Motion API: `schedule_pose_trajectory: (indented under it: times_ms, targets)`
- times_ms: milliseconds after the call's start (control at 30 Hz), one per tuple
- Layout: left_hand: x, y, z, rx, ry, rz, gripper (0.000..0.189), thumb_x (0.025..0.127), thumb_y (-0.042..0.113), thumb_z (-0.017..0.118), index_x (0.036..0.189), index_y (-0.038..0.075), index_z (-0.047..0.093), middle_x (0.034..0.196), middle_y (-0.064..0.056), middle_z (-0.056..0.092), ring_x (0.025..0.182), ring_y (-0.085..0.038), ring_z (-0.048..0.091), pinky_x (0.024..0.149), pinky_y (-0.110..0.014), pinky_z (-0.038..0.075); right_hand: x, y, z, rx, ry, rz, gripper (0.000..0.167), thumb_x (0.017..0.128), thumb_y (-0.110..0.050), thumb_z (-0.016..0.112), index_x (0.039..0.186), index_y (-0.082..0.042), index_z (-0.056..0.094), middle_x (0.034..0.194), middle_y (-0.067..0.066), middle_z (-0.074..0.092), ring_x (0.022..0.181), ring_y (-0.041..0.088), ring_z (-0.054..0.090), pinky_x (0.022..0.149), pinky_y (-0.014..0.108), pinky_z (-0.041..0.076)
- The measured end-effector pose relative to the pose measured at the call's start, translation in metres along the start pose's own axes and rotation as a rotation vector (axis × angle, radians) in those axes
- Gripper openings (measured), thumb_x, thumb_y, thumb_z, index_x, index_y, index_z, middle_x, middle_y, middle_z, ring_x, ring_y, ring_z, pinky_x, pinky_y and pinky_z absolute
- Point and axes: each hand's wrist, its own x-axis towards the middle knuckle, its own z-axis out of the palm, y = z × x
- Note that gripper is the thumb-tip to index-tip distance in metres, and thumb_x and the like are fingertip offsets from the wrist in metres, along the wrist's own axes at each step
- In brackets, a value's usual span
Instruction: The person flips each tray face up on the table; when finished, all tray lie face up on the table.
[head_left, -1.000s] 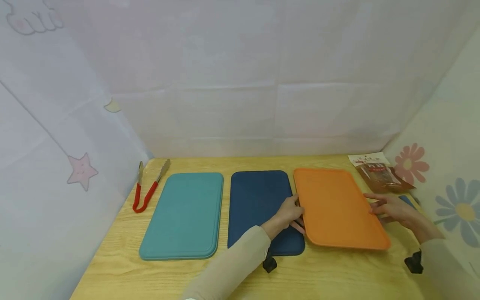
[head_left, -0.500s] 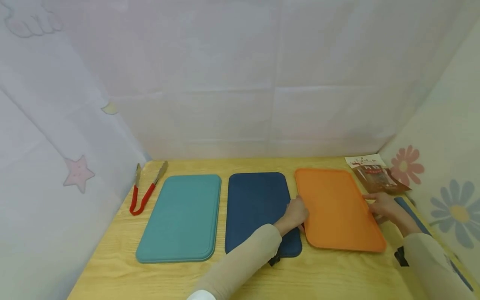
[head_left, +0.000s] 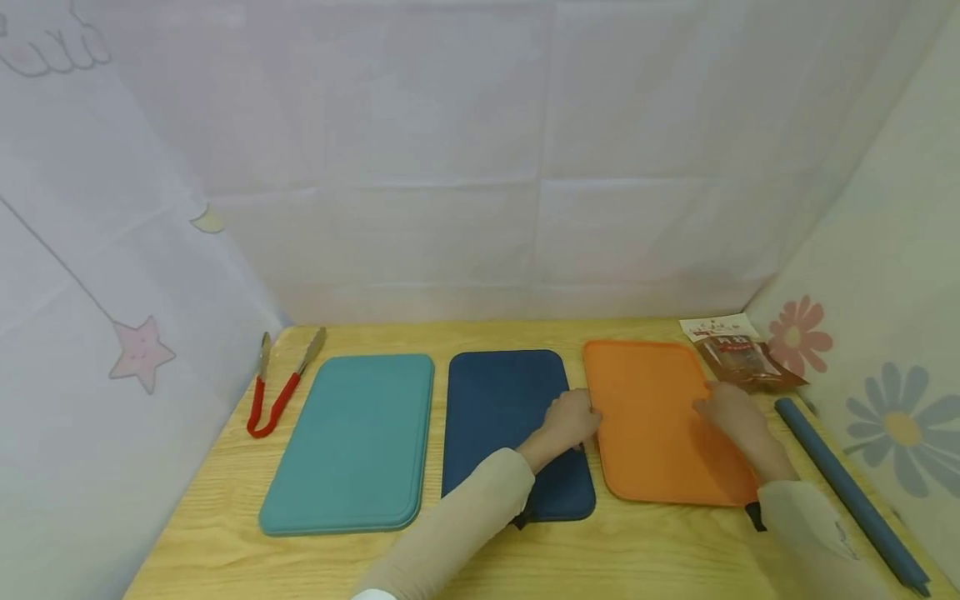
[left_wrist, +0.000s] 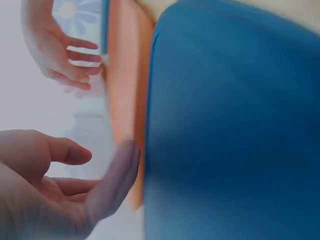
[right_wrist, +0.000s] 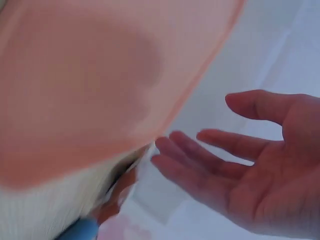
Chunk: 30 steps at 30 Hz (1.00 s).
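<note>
Left hand [head_left: 567,418] and right hand [head_left: 733,417], fingers loosely extended and gripping nothing, are near opposite edges of the orange tray [head_left: 652,433] on the worktop [head_left: 637,554], perhaps to align it with the navy tray [head_left: 498,408].

On the table [head_left: 637,550], the left-hand tray [head_left: 348,442] is set left of centre in the frame, and the right-hand tray [head_left: 645,425] is set right of centre. Between these 2, the middle tray [head_left: 502,408] is laid. The tongs [head_left: 283,400] are placed at the far left, beside the left-hand tray. The packet [head_left: 742,354] is placed behind and right of the right-hand tray; before it, the rod-like thing [head_left: 847,492] is laid toward the lower right corner. The left hand [head_left: 570,419] is held at the right-hand tray's left edge, the right hand [head_left: 735,417] by its right edge.
</note>
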Motion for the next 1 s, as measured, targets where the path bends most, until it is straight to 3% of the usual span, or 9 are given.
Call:
schedule_pose_trajectory:
  times_ms: [67,167,233,333,433,567,667,867,1000]
  targets:
    - [-0.009,-0.009,-0.019,0.057,0.073,0.017,0.023,0.099,0.015,0.051,0.11,0.001,0.066,0.085,-0.011,0.066,0.051,-0.017,0.055,0.045,-0.028,0.044,-0.005,-0.02,0.009,0.068,0.012,-0.062,0.055,0.097,-0.02,0.051,0.131,0.022,0.042,0.119,0.039,0.054,0.103,0.05,0.056,0.08,0.055,0.049]
    - [-0.024,-0.027,-0.048,0.128,0.167,0.017,0.037,0.099,0.018,0.052,0.132,0.003,0.058,0.118,-0.015,0.064,0.072,-0.023,0.062,0.058,-0.037,0.05,-0.009,-0.049,0.024,0.146,0.015,-0.144,0.054,0.098,-0.023,0.054,0.133,0.017,0.044,0.112,0.033,0.06,0.097,0.044,0.06,0.074,0.049,0.052]
    - [-0.035,-0.042,-0.062,0.151,0.202,0.014,0.037,0.099,0.019,0.053,0.132,0.003,0.058,0.127,-0.018,0.059,0.087,-0.029,0.064,0.068,-0.044,0.053,-0.011,-0.066,0.036,0.199,0.011,-0.178,0.052,0.098,-0.023,0.055,0.134,0.014,0.047,0.113,0.029,0.062,0.1,0.042,0.061,0.075,0.047,0.053]
    - [-0.051,-0.065,-0.075,0.169,0.217,-0.01,0.037,0.098,0.019,0.054,0.131,0.001,0.058,0.127,-0.022,0.057,0.102,-0.036,0.061,0.078,-0.051,0.053,-0.013,-0.091,0.051,0.267,-0.041,-0.205,0.05,0.098,-0.022,0.055,0.136,0.01,0.047,0.115,0.025,0.063,0.103,0.039,0.061,0.077,0.045,0.053]
    - [-0.066,-0.086,-0.08,0.2,0.252,-0.052,0.037,0.097,0.017,0.057,0.129,-0.002,0.058,0.125,-0.024,0.056,0.109,-0.041,0.057,0.08,-0.053,0.051,-0.011,-0.112,0.063,0.305,-0.089,-0.194,0.049,0.098,-0.02,0.055,0.138,0.009,0.046,0.116,0.022,0.063,0.102,0.035,0.062,0.077,0.043,0.053]
    - [-0.08,-0.106,-0.079,0.242,0.303,-0.083,0.036,0.095,0.014,0.059,0.125,-0.006,0.06,0.12,-0.027,0.058,0.11,-0.044,0.053,0.087,-0.054,0.047,-0.009,-0.132,0.074,0.244,-0.048,-0.165,0.05,0.097,-0.019,0.055,0.137,0.01,0.047,0.113,0.023,0.065,0.098,0.033,0.064,0.076,0.043,0.053]
    - [-0.087,-0.117,-0.077,0.247,0.302,-0.073,0.035,0.094,0.011,0.059,0.122,-0.011,0.06,0.118,-0.03,0.059,0.111,-0.046,0.053,0.094,-0.055,0.042,-0.009,-0.142,0.081,0.203,-0.033,-0.166,0.052,0.097,-0.019,0.056,0.137,0.012,0.045,0.117,0.027,0.062,0.102,0.036,0.062,0.081,0.046,0.053]
    - [-0.096,-0.126,-0.073,0.209,0.295,-0.09,0.036,0.094,0.01,0.059,0.121,-0.014,0.059,0.118,-0.031,0.06,0.111,-0.048,0.053,0.094,-0.055,0.043,-0.012,-0.155,0.096,0.132,-0.099,-0.162,0.056,0.096,-0.02,0.058,0.138,0.015,0.041,0.132,0.033,0.05,0.12,0.043,0.052,0.096,0.052,0.045]
    - [-0.099,-0.129,-0.074,0.18,0.299,-0.095,0.037,0.094,0.01,0.058,0.121,-0.015,0.058,0.121,-0.033,0.057,0.113,-0.05,0.051,0.094,-0.055,0.043,-0.014,-0.162,0.1,0.076,-0.095,-0.166,0.057,0.096,-0.021,0.06,0.137,0.014,0.042,0.135,0.033,0.048,0.124,0.046,0.047,0.099,0.054,0.041]
